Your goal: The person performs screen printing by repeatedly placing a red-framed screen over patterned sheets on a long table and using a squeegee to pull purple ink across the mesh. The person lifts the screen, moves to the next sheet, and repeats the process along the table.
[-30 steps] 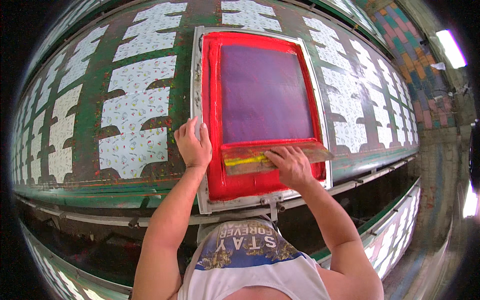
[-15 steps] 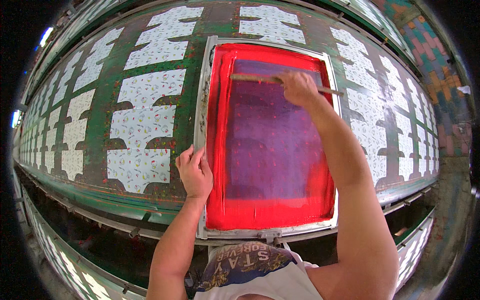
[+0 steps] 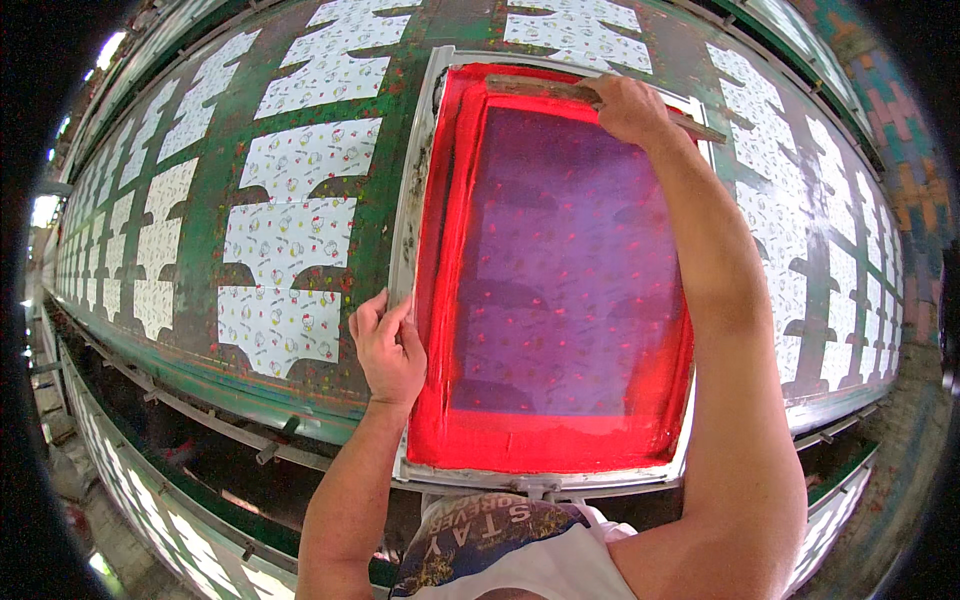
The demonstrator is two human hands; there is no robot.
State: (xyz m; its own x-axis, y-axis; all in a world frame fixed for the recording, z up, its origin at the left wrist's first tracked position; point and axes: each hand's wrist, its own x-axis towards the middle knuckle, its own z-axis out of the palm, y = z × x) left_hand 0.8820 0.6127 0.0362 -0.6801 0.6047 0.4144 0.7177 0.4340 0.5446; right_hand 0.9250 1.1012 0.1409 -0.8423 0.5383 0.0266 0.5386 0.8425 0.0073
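A screen-printing frame (image 3: 409, 200) with pale rails lies on the long table in front of me. Bright red ink (image 3: 520, 445) borders its mesh, and the purple-tinted middle of the mesh (image 3: 565, 260) lets the fabric shapes beneath show through faintly. My right hand (image 3: 632, 112) is closed around a long, flat squeegee (image 3: 540, 90) at the far end of the frame, in the red ink there. My left hand (image 3: 388, 350) grips the left rail near its lower part, with the fingers partly curled along the outer side.
Rows of white, small-patterned fabric pieces (image 3: 285, 325) lie flat on the green table (image 3: 190, 370) left of the frame, with more pieces (image 3: 770, 230) on the right. A rail with metal stops (image 3: 268, 455) runs along the near edge. Colourful floor tiles (image 3: 905, 160) show at far right.
My right hand has pushed the squeegee away from me, from the upper part of the mesh to the frame's far end. My left hand stays on the rail. The view has shifted slightly.
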